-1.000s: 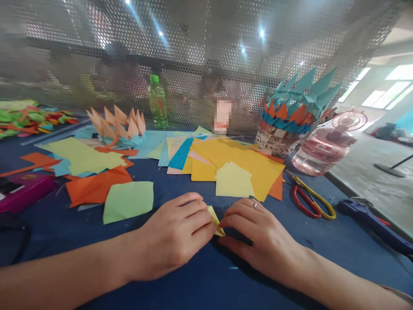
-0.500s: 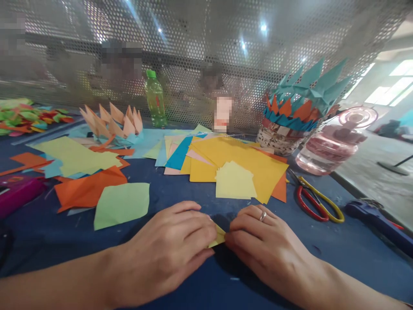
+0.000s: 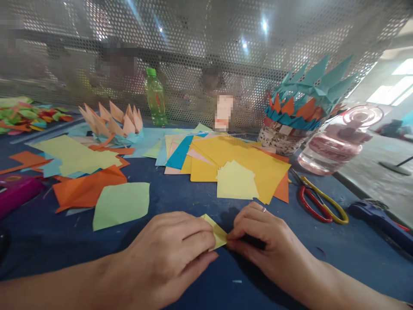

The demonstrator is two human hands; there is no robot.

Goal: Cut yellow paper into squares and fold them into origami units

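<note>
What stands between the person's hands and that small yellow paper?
Nothing visible: the left hand and the right hand both touch the small yellow paper, holding it from either side.

Feed's coming through pretty bright on my end, folks. Daylight is pouring through the windows [image 3: 392, 88] at far right and washing them nearly white, while bright spots and streaks are glaring off the perforated metal screen [image 3: 193, 38]. The wide lens is bending that screen and the blue tabletop [image 3: 180, 206] around the edges (classic head-cam headache). The right hand [image 3: 267, 237] is casting a dark, soft shadow across the table, and the left hand [image 3: 161, 254] is casting a fainter one. Everything behind the screen is showing up as blurry smears, and the pink water bottle [image 3: 332, 150] is throwing small highlights.
</note>
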